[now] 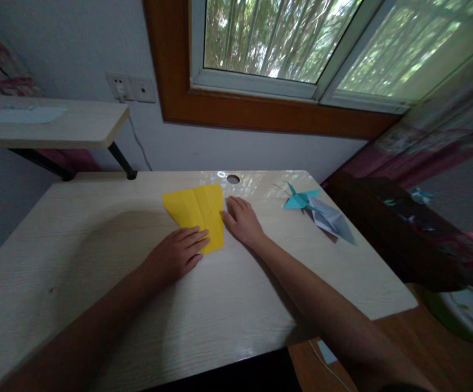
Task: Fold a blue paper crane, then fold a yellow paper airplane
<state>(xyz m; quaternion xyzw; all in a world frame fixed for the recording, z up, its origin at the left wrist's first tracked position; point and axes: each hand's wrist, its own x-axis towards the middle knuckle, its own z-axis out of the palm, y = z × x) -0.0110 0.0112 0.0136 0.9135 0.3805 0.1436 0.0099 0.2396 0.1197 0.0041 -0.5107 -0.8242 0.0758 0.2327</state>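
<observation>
A sheet of yellow origami paper [195,204] with crease lines lies on the pale wood-grain table, one side slanting in at the lower left. My left hand [179,250] rests flat over its lower left part, fingers stretched across the paper. At the sheet's right edge, my right hand [243,219] lies on the tabletop with its fingers slightly bent. Its thumb is apart from the fingers and appears to touch the paper's edge. Farther right are a folded turquoise paper crane [300,199] and a folded grey-white paper piece [330,219], which touch or overlap.
The table [109,239] has a round cable hole [233,178] near its back edge. A raised shelf [85,128] on black legs stands at the back left. Behind are wall sockets [132,89] and a window; a dark wooden cabinet [375,218] is at the right.
</observation>
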